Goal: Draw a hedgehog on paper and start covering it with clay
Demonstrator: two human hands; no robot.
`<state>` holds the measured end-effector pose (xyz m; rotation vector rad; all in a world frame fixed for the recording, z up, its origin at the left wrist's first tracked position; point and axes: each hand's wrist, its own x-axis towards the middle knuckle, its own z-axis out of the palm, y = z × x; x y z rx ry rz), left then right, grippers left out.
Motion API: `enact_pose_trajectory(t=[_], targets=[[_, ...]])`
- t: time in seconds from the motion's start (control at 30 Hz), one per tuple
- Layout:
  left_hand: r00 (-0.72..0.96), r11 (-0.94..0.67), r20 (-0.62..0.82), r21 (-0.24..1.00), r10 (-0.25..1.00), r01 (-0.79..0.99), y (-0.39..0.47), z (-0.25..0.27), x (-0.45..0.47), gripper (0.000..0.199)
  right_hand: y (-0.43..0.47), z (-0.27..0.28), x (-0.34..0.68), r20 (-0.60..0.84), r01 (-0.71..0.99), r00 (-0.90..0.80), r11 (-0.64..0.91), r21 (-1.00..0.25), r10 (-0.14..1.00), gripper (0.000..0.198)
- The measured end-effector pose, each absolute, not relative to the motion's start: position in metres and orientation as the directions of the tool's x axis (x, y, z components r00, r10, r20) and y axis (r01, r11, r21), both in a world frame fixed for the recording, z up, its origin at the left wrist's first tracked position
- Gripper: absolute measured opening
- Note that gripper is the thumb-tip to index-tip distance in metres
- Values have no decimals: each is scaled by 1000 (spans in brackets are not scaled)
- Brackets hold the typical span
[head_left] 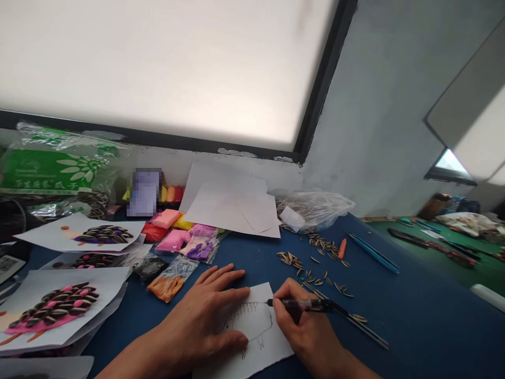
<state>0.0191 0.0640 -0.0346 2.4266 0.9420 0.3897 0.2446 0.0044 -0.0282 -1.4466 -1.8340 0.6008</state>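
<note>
My right hand (303, 321) grips a black pen (303, 304), its tip near the top right of an outline drawn on a white sheet of paper (268, 352). The drawing shows a rounded body with small scalloped marks along its upper part and short legs below. Spread over the sheet's left side, my left hand (209, 310) lies flat with fingers apart, covering part of the drawing. Just beyond my right hand are loose sunflower seeds (290, 261) and a thin metal rod (366, 331).
Left are papers with seed-covered animal pictures (59, 310). Bagged coloured clay (173, 239), an orange clay packet (168, 284) and white sheets (232, 205) lie toward the wall. A plastic bag (315, 208), an orange stick (342, 248) and blue tweezers (374, 253) are at right.
</note>
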Motion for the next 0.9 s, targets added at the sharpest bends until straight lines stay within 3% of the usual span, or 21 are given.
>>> enact_pose_trajectory(t=[0.9], targets=[[725,-646,95,542,683,537,65,-38,19,65,5,-24,244,238,664,-162,284,-692,958,20]])
